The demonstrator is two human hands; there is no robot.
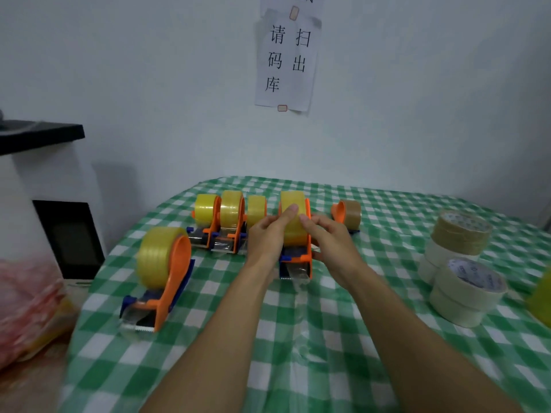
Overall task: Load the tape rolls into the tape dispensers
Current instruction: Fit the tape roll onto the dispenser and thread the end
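Observation:
An orange and blue tape dispenser point(298, 262) stands at the table's middle with a yellow clear tape roll point(293, 204) seated in it. My left hand point(268, 234) grips the roll from the left, thumb on its front face. My right hand point(328, 236) holds the dispenser's right side, a fingertip touching the roll. A loose strip of clear tape point(299, 296) trails from the dispenser's cutter toward me. Another loaded dispenser point(164, 272) sits at the front left. Several more loaded dispensers point(220, 222) line the back, plus one with brown tape point(347, 214).
Spare rolls of beige and brown tape point(460, 265) are stacked at the right on the green checked tablecloth point(328, 368). A yellow roll's edge point(541, 299) shows at the far right. A red plastic bag point(26, 305) lies left of the table, beside a white cabinet point(44, 186).

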